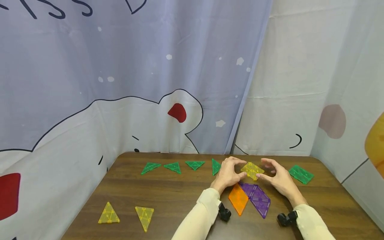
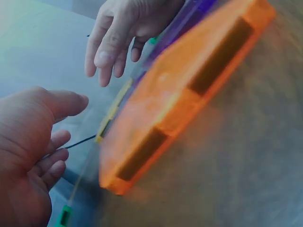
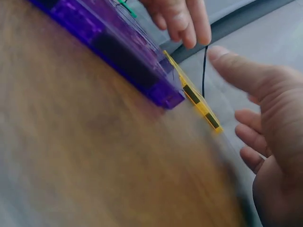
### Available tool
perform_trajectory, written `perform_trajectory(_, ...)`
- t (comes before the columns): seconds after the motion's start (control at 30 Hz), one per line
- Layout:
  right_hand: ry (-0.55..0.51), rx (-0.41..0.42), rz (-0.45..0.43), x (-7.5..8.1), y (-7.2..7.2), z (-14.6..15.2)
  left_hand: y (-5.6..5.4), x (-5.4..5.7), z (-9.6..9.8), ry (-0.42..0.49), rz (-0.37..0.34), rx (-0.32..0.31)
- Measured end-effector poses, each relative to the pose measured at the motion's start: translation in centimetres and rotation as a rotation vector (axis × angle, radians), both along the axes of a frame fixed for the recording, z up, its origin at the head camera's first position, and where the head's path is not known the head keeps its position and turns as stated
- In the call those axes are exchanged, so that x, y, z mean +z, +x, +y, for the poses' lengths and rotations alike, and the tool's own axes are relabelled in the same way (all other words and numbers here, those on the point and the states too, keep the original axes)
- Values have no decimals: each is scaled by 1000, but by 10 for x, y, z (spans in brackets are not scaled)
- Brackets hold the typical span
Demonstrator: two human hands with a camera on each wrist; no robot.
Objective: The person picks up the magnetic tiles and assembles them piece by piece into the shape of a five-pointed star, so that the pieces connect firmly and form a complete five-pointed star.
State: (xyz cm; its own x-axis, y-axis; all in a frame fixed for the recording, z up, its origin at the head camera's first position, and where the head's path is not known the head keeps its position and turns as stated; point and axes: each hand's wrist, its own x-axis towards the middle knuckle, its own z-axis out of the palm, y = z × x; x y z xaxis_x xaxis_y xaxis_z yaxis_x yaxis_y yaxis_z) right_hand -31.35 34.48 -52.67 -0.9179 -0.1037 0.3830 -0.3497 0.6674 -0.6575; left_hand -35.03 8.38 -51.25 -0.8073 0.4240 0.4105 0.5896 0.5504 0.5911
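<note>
A yellow translucent piece of magnetic tile (image 1: 252, 170), four-sided in outline, lies flat on the table between the two hands. My left hand (image 1: 228, 173) hovers at its left side, with the thumb extended and nothing held. On the other side is my right hand (image 1: 279, 178), thumb pointing toward the yellow piece, its fingers loosely bent around air. Both wrist views show a gap between each hand and the yellow tile (image 3: 201, 104). Just nearer lie an orange diamond tile (image 1: 238, 199) and purple tiles (image 1: 258, 198), touching each other near the middle.
Several green triangle tiles (image 1: 195, 165) line the far edge of the wooden table (image 1: 180, 196). A green rectangular piece (image 1: 301, 174) lies right of the right hand. Two yellow triangles (image 1: 109, 214) (image 1: 145, 217) lie at the front left. A printed curtain (image 1: 192, 76) hangs behind the table.
</note>
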Motion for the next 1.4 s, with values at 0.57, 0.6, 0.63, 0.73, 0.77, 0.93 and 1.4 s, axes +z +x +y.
perform_trajectory(0.57, -113, 51, -5, 20, 0, -39, 2, 9, -66, 171, 17, 161)
perform_trajectory(0.6, -122, 61, -12, 20, -1, -44, 3, 7, -73, 175, 14, 172)
perform_trajectory(0.63, -131, 71, -17, 21, -2, -49, 4, 6, -81, 178, 11, 184)
perform_trajectory(0.73, -161, 104, -24, 22, -5, -65, 7, 1, -102, 172, -5, 226)
perform_trajectory(0.77, -166, 114, -20, 23, -6, -71, 9, 0, -109, 173, -10, 237)
perform_trajectory(0.93, -197, 165, -12, 25, -9, -96, 12, -5, -134, 170, 19, 295)
perform_trajectory(1.4, -200, 255, -111, 18, -17, -151, 16, -13, -157, 198, 67, 469)
